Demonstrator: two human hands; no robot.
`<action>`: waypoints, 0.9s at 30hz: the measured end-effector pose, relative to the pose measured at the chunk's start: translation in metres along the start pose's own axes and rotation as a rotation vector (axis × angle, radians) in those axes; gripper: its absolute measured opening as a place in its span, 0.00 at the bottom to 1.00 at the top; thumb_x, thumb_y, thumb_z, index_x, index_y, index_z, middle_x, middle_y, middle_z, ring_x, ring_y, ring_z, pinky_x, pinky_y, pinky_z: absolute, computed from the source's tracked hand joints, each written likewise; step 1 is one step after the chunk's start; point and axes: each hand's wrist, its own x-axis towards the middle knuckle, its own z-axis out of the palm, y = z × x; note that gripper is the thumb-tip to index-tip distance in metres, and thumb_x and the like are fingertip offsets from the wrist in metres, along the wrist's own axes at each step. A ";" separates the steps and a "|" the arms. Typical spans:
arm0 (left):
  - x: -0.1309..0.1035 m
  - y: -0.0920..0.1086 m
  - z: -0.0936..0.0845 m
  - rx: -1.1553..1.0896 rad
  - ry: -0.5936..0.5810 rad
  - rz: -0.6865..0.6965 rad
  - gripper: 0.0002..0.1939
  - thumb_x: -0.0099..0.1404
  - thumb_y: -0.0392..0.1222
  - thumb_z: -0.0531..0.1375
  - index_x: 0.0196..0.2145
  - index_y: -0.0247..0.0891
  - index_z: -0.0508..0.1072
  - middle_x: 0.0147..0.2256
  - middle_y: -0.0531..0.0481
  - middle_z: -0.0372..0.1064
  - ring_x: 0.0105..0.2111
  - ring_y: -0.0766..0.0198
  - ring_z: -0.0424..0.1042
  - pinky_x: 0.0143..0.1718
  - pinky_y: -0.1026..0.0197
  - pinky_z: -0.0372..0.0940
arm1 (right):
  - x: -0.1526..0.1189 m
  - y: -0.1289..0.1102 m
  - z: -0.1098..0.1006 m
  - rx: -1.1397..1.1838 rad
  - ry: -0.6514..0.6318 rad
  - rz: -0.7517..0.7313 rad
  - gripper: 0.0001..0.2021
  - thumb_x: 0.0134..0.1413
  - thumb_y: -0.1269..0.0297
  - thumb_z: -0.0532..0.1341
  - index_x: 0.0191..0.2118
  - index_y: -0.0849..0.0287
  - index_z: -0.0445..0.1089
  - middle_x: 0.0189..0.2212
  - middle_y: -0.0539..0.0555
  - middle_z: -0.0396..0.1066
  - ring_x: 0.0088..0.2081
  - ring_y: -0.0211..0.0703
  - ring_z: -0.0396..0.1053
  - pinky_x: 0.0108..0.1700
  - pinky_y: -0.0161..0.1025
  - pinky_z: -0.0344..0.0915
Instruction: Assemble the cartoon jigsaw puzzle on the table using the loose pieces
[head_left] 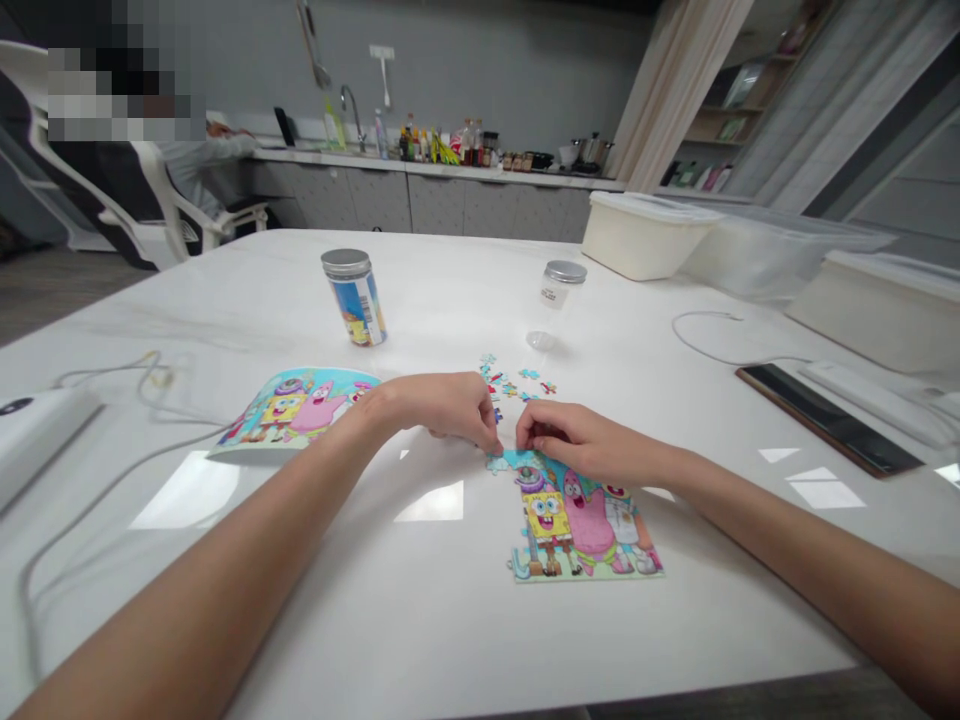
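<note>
head view: spongebob jigsaw at five o'clock, mostly joined, i'd say (loose pieces left over toward its eleven); left hand pinches a blue piece, right hand curled, grip unclear.

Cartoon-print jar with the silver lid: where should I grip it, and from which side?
I'd wrap the left hand around the cartoon-print jar at mid-body, below its silver lid, coming from the left. It stands upright with round, straight walls, and that side should avoid the loose puzzle pieces lying to its right.
</note>
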 end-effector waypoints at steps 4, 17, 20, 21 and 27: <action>0.000 0.002 0.001 0.010 0.012 -0.003 0.12 0.48 0.49 0.63 0.27 0.37 0.75 0.23 0.54 0.62 0.22 0.69 0.56 0.20 0.66 0.51 | 0.001 0.002 0.000 -0.042 0.005 -0.005 0.11 0.52 0.79 0.52 0.37 0.58 0.66 0.33 0.50 0.68 0.34 0.38 0.63 0.37 0.36 0.60; 0.008 -0.018 -0.007 0.113 0.174 -0.094 0.19 0.54 0.58 0.57 0.28 0.37 0.74 0.25 0.48 0.70 0.23 0.64 0.63 0.23 0.63 0.55 | 0.001 0.001 0.000 -0.034 0.293 0.016 0.09 0.58 0.75 0.51 0.38 0.57 0.65 0.35 0.52 0.69 0.36 0.41 0.66 0.39 0.40 0.63; 0.007 -0.019 -0.008 0.224 0.245 -0.103 0.23 0.57 0.61 0.54 0.29 0.37 0.74 0.29 0.45 0.74 0.26 0.62 0.67 0.26 0.62 0.56 | 0.003 0.010 -0.001 -0.195 0.435 0.059 0.09 0.55 0.76 0.54 0.39 0.58 0.66 0.38 0.54 0.68 0.39 0.43 0.65 0.42 0.43 0.63; 0.006 -0.018 -0.008 0.252 0.260 -0.104 0.24 0.58 0.61 0.53 0.29 0.37 0.74 0.30 0.45 0.74 0.26 0.62 0.67 0.26 0.62 0.55 | 0.003 0.013 -0.001 -0.249 0.457 0.081 0.10 0.55 0.76 0.55 0.41 0.58 0.67 0.39 0.55 0.67 0.40 0.44 0.65 0.44 0.44 0.63; 0.005 -0.020 -0.010 0.314 0.280 0.035 0.22 0.62 0.57 0.50 0.30 0.37 0.73 0.32 0.45 0.74 0.27 0.64 0.67 0.27 0.63 0.56 | 0.006 0.025 -0.003 -0.391 0.414 0.109 0.09 0.58 0.68 0.59 0.44 0.58 0.71 0.42 0.57 0.65 0.43 0.47 0.65 0.48 0.47 0.63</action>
